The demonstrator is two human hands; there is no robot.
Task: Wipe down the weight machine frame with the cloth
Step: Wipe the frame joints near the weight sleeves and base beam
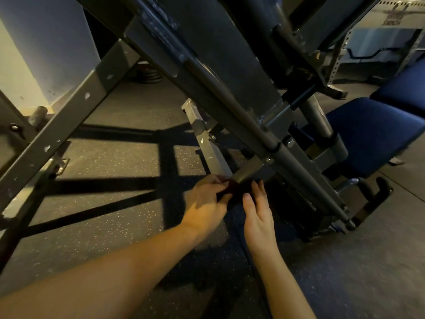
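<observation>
The grey steel weight machine frame (213, 65) slopes from upper left down to lower right across the head view. Low under it, a dark cloth (236, 192) sits in deep shadow between my two hands, just below a short grey bar end (247, 173). My left hand (207, 201) pinches the cloth's left side with curled fingers. My right hand (257, 210) lies along the cloth's right side, fingers straight and thumb up against it. Most of the cloth is hard to make out in the dark.
A second grey beam (69, 125) crosses diagonally at the left. Blue padded seats (372, 132) stand at the right, with a black footrest (372, 201) near the floor. Weight plates (147, 73) lie far back on the speckled rubber floor (110, 171). A perforated rack (340, 49) stands at the upper right.
</observation>
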